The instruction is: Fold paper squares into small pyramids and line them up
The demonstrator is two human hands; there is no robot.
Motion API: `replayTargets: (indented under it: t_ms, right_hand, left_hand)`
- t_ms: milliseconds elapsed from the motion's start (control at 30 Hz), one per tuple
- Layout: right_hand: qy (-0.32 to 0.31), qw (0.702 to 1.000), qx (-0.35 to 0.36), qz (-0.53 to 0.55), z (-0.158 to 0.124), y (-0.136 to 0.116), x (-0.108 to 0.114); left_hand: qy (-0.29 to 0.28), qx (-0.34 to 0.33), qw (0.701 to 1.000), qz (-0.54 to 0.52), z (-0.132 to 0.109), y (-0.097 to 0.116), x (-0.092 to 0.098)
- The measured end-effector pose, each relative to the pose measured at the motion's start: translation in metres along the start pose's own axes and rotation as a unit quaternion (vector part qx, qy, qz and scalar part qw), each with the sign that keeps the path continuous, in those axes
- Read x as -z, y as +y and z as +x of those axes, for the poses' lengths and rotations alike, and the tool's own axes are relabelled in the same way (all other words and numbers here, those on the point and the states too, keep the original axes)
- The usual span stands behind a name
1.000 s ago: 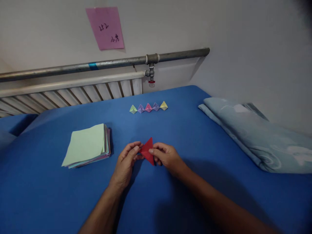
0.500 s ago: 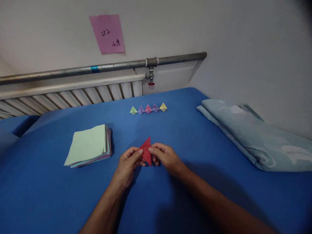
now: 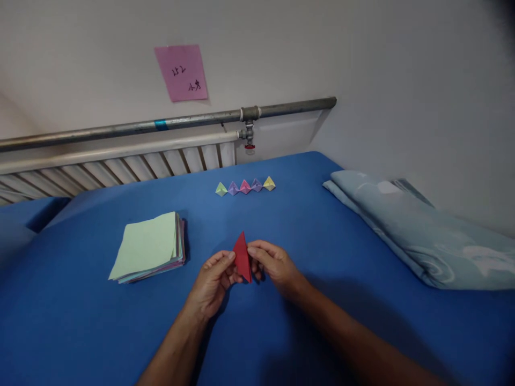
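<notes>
A folded piece of red paper [image 3: 242, 260] is held above the blue surface [image 3: 161, 321], its long points facing up and down. My left hand [image 3: 214, 279] pinches its left side between thumb and fingers. On the other side, the thumb and fingers of my right hand [image 3: 276, 265] close on its right edge. Some fingertips are hidden behind the paper. Beyond my hands lies a row of several small folded paper pieces in green, purple, pink and yellow, with a pink one [image 3: 245, 187] in the middle.
To the left sits a stack of coloured paper sheets [image 3: 147, 244], pale green on top. A folded blue-green blanket [image 3: 410, 230] lies along the right wall. A radiator [image 3: 153, 167], a metal pipe [image 3: 201, 119] and a red-handled valve [image 3: 249, 146] run behind; a pink note [image 3: 182, 75] hangs above.
The red paper has turned between my fingers and now looks narrower, with a long folded edge on its right. The whole view has shifted slightly, so the scene sits lower.
</notes>
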State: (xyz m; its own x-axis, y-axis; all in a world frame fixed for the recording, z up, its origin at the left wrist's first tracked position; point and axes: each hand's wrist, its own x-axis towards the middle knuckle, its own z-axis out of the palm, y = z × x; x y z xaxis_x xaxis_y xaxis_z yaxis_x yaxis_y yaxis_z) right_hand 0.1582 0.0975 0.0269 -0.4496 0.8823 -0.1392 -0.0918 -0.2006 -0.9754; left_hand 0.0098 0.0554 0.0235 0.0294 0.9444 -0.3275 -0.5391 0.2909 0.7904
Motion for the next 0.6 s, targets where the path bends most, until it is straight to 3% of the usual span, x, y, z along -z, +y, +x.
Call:
replayTargets:
  t_ms: [600]
  right_hand:
    - [-0.021, 0.999, -0.008, 0.038, -0.0001, 0.005, -0.0001]
  left_hand:
    - [-0.043, 0.013, 0.999, -0.015, -0.0015, 0.0012, 0.0019]
